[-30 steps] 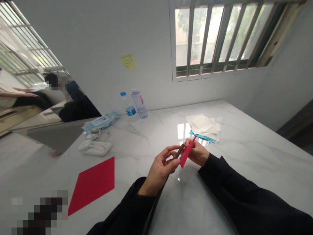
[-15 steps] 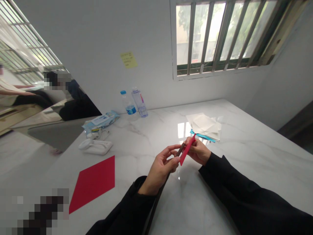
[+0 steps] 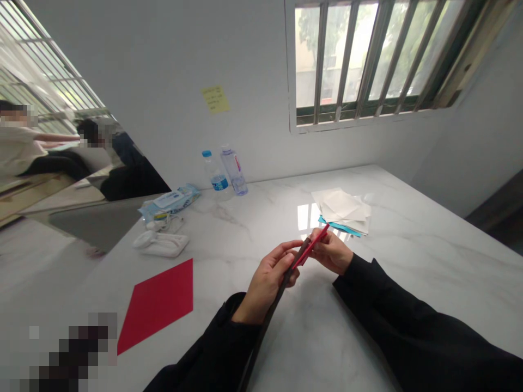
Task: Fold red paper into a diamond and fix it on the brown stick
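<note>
My left hand (image 3: 267,280) is closed around a long, thin dark brown stick (image 3: 273,310) near its upper end. The stick slants down toward the front edge of the view. In my right hand (image 3: 334,255) a folded piece of red paper (image 3: 303,257) is pinched, seen almost edge-on, along the right side of the stick's top. The left thumb lies by the stick and the paper's lower end; whether the thumb presses on the paper I cannot tell. A flat red paper sheet (image 3: 161,302) lies on the table to the left.
Cream papers (image 3: 341,206) with a blue sheet (image 3: 341,228) under them lie behind my right hand. Two bottles (image 3: 219,182) stand by the wall. A wipes pack (image 3: 171,200), a cable and a white device (image 3: 165,245) are at left. Two people (image 3: 24,141) sit farther off.
The red paper has turned and tilted down closer against the stick. My left thumb has shifted back from the paper's lower edge, and more of the stick shows.
</note>
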Motion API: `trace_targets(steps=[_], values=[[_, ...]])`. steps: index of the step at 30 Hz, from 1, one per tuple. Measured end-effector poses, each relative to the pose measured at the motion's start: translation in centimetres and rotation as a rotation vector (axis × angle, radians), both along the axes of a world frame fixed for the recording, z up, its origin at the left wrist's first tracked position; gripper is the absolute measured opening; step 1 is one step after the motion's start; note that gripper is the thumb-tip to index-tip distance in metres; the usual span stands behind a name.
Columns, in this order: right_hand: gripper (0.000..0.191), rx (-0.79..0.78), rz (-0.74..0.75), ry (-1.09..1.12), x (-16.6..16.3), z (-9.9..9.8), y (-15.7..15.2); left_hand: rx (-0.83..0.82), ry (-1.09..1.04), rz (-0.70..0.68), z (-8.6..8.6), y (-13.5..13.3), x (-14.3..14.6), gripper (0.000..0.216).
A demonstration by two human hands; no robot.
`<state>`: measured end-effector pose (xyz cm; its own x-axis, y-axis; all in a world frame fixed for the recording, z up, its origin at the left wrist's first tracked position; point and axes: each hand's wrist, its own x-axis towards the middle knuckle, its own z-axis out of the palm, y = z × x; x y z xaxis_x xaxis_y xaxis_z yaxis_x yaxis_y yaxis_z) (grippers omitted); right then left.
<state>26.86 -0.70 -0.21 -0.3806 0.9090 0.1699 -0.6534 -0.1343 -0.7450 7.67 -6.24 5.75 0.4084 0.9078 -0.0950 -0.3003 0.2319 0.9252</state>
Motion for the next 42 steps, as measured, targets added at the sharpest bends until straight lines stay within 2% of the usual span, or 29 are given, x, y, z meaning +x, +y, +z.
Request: trace_targets(steps=[8, 16, 30, 42], values=[[0.03, 0.102, -0.015, 0.021, 0.0, 0.3, 0.0, 0.048, -0.025, -0.07, -0.4, 0.1, -0.1, 0.042], [0.033, 0.147, -0.018, -0.013, 0.2, 0.7, -0.1, 0.022, -0.061, -0.1, -0.1, -0.2, 0.0, 0.042], [0.031, 0.119, -0.033, -0.1, 0.8, 0.8, -0.1, 0.022, -0.058, -0.038, 0.7, -0.4, 0.2, 0.038], [0.03, 0.155, -0.056, -0.083, 0.7, 1.2, -0.1, 0.034, -0.057, -0.061, 0.5, -0.2, 0.0, 0.039]])
